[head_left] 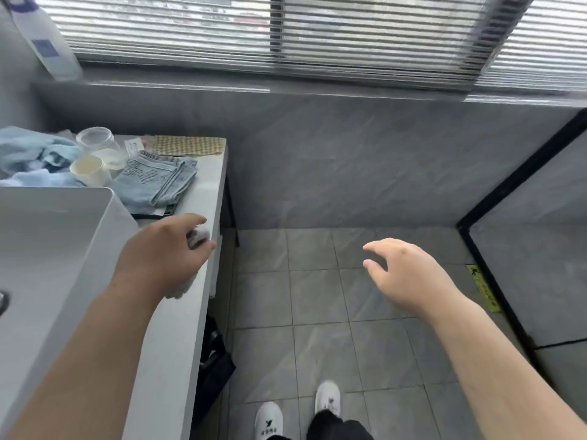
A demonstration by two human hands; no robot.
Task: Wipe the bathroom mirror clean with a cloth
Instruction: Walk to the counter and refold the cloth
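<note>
- The left hand (165, 249) lies on the edge of the worktop (187, 328), and its fingers (193, 221) are curled around a white cloth (200, 238).
- Part of the cloth shows between the fingertips. Another part comes out under the heel of the hand, on the worktop.
- The right hand (409, 274) hangs above the floor (317, 296), well apart from the left fingers. Its fingers (376, 249) are loose and slightly bent, and they hold nothing.
- Just beyond the left fingers lie folded jeans (155, 182) on the worktop.
- Further beyond the fingers, past the jeans, stand a paper cup (89, 169) and a glass jar (97, 141), close to each other.
- A light blue towel (31, 150) is crumpled to the left of the cup.
- A patterned mat (188, 146) lies at the far end of the worktop, behind the jeans.
- A white sink (47, 236) sits to the left of the left hand.
- A bottle (47, 36) stands far beyond the fingers, in the corner beside the blinds (349, 36).
- Below the worktop edge, under the left forearm, there is a dark bag (214, 360).
- Two white shoes (268, 419) stand on the floor, nearer to the person than both hands.
- A yellow sticker (482, 289) is on the floor, just to the right of the right hand.
</note>
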